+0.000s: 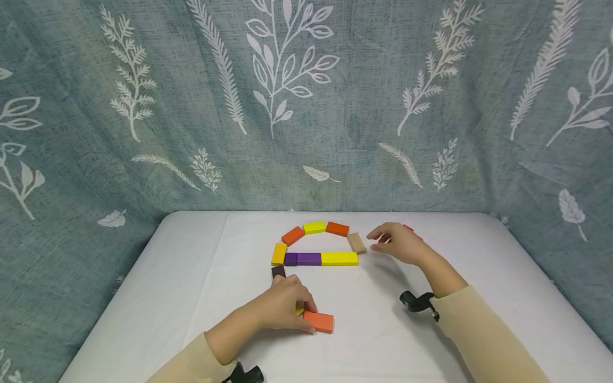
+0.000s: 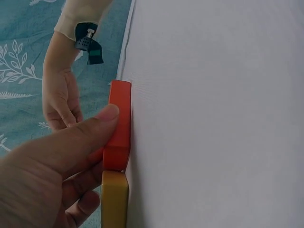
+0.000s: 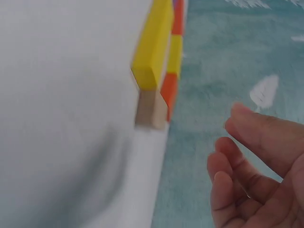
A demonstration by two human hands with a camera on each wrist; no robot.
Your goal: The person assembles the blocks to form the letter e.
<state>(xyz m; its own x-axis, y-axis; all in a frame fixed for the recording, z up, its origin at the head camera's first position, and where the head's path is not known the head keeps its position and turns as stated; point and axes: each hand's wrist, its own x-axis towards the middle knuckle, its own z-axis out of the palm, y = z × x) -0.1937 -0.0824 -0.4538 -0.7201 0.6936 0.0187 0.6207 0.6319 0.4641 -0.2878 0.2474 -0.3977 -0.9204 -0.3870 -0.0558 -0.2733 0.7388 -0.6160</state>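
My left hand pinches an orange block flat on the white table, with the thumb on its near side. Against that block's end lies a yellow block, partly hidden by the fingers in the head view. A dark block shows just beyond the left hand's knuckles. To the right, my right hand hovers with fingers loosely bent and nothing between them. Nearest to it is a beige block, which it does not touch.
A bent row of blocks runs from a golden-yellow block through orange and bright yellow ones. Below it lie purple and long yellow blocks in line. A pinkish-red piece shows behind the right hand. A leaf-patterned curtain hangs behind.
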